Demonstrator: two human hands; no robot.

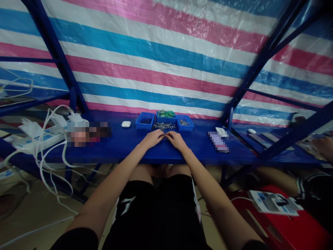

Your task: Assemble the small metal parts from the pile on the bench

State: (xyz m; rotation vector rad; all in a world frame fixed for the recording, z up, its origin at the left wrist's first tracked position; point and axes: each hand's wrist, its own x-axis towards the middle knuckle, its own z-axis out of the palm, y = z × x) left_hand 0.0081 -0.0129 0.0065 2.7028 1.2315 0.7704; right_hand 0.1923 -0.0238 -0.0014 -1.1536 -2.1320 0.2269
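My left hand (154, 136) and my right hand (176, 138) rest side by side on the blue bench (122, 147), fingertips meeting in a pinch near the middle. Whatever lies between the fingertips is too small to make out. Just beyond the fingers lies a pile of small metal parts (163, 126). Behind the pile stand three small blue trays: the left tray (145, 121) looks dark inside, the middle tray (166, 116) holds green pieces, the right tray (185, 123) holds a few metal bits.
A white earbud case (126, 124) lies left of the trays. White power strips and tangled cables (44, 139) crowd the bench's left end. Blue frame posts rise at both sides. Another person's hand (324, 146) and a red stool (281, 222) are at the right.
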